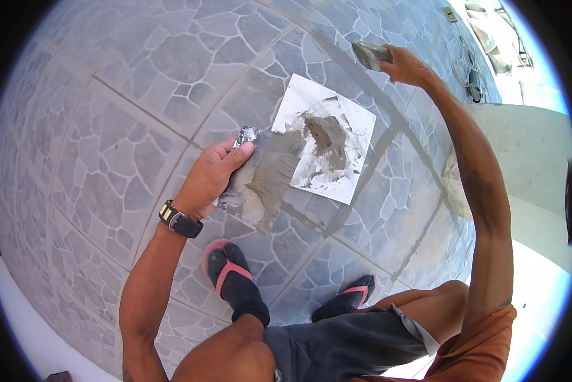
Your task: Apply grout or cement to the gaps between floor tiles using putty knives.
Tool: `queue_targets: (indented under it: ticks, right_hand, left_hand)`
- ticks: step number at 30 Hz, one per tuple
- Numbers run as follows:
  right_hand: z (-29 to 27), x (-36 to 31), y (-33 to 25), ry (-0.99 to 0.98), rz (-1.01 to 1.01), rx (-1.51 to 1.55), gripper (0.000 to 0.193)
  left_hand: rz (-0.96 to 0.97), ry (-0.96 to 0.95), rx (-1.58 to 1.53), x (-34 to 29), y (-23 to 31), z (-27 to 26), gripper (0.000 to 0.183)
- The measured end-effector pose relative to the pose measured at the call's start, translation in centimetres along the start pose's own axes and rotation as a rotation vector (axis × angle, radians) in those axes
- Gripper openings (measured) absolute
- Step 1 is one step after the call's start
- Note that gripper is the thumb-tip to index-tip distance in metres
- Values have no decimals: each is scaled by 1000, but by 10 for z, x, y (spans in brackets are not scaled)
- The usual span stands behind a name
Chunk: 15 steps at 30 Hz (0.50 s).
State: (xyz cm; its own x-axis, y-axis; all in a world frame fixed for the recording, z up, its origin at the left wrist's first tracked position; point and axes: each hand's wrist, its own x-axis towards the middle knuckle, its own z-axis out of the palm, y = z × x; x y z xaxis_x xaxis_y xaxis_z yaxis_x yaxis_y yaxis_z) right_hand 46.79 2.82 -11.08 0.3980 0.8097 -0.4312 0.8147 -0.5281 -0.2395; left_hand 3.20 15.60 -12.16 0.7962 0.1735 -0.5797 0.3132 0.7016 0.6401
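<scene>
My left hand (pixel 208 173), with a dark watch on its wrist, is closed on a wide flat trowel (pixel 264 181). Grey wet mortar (pixel 279 159) is spread over the trowel's blade, which overlaps the left edge of a white square board (pixel 357 118). A lump of the same grey mortar (pixel 326 134) sits smeared in the board's middle. Farther off to the right, my right hand (pixel 405 65) grips a small flat scraper (pixel 369 55) coated in grey. Its blade is at the floor, near a dark, freshly filled tile joint (pixel 346 60); whether it touches cannot be made out.
Stone-patterned grey tiles (pixel 178 57) cover the floor, and dark filled joints (pixel 378 153) cross near the board. My feet in pink flip-flops (pixel 225 270) stand close to the trowel. A pale curved wall (pixel 515 159) is at right. A coiled cable (pixel 467 67) lies at the far right.
</scene>
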Motion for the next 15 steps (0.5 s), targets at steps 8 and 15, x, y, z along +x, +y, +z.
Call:
queue_targets:
  ticks: [8,15]
  right_hand:
    - [18,105,-97,63,-57,-473,35]
    - [91,139,-134,107,-206,-576,30]
  left_hand:
    - [-32,25,-53,-15,-9,-21,30]
    - [-74,44,-125,-19,-9,-46,32]
